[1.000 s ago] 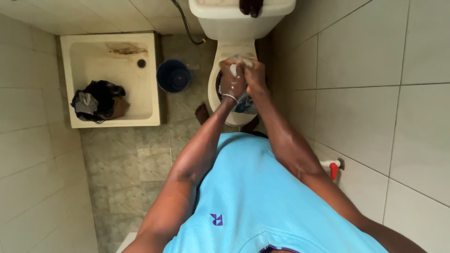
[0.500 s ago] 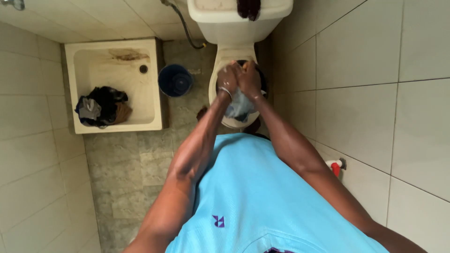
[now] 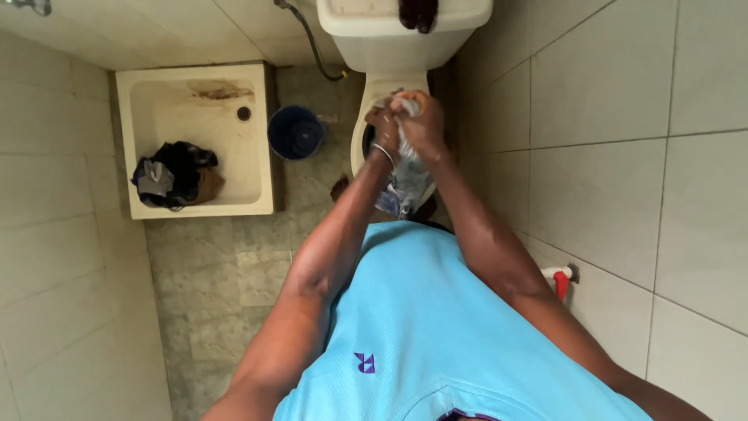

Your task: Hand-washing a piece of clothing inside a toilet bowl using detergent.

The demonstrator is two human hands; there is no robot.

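wringing a wet cloth over the toilet bowl

you are holding both hands together above the toilet, and compared with a second ago they are sitting a little higher and closer together, with more of the pale cloth now hanging down below them. half a second ago the bundle was lower over the bowl; now it is being lifted and squeezed, so the handling looks to be in a wringing stage rather than a scrubbing one.

your left hand, with a thin bracelet at the wrist, is closing its fingers tightly around the upper part of the cloth. your right hand is doing the same just beside it, fingers curled shut over the bunched top, the two hands touching. the loose end of the cloth is dangling between your forearms over the bowl.

to your left, a blue bucket is standing on the floor beside the toilet, and a low square basin is holding a heap of dark clothes. a red tap is sticking out of the tiled wall on your right.
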